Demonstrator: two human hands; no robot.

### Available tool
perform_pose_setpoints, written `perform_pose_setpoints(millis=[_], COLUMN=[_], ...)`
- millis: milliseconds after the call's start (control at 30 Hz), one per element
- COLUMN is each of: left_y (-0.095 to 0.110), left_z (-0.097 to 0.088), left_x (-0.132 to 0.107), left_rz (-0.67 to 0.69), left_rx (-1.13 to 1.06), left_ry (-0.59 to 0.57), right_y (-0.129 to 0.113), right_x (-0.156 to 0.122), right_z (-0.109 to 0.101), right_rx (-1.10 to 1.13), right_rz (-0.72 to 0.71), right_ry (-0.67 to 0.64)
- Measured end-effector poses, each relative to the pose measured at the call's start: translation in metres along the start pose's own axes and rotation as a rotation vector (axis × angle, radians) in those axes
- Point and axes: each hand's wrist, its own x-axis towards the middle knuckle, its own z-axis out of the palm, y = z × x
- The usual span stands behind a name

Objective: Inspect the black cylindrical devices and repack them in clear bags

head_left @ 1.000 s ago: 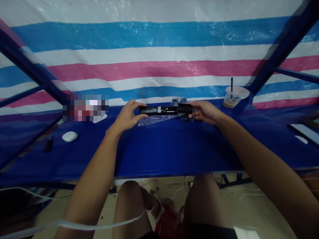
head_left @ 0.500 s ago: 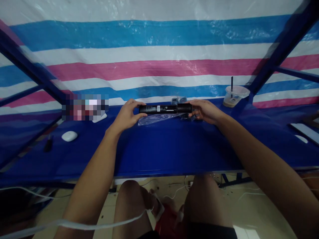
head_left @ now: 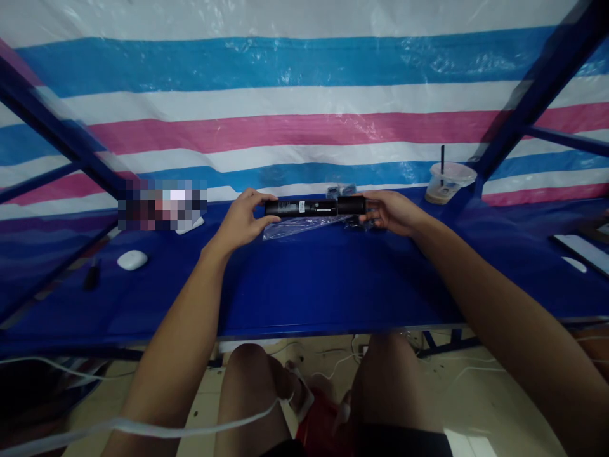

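Note:
A long black cylinder (head_left: 304,207) with a small white label is held level above the blue table (head_left: 309,285), near its far edge. My left hand (head_left: 242,219) grips its left end. My right hand (head_left: 390,211) grips a thicker black end piece (head_left: 352,205) at its right end, which meets the cylinder. A clear plastic bag (head_left: 297,226) lies on the table just under the cylinder.
A plastic cup (head_left: 447,183) with a black straw stands at the back right. A white mouse-like object (head_left: 132,259) and a small dark tool (head_left: 92,275) lie at the left. Small dark parts (head_left: 340,190) sit behind the cylinder. Blue frame bars slant at both sides.
The thicker end piece in my right hand has closed the small gap and now meets the cylinder. Both hands rose slightly.

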Motion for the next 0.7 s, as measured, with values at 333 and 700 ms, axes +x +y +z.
perform_pose_setpoints(millis=[333, 700], left_y=[-0.0053, -0.0054], left_z=[0.0015, 0.0023], left_x=[0.0000, 0.0001], left_rz=[0.011, 0.001], left_rx=[0.003, -0.011], left_ry=[0.002, 0.002], right_y=[0.0010, 0.0029], right_x=[0.0015, 0.0040], right_z=[-0.0006, -0.0029], right_rx=[-0.017, -0.040], right_rz=[0.017, 0.009], right_ry=[-0.013, 0.000])
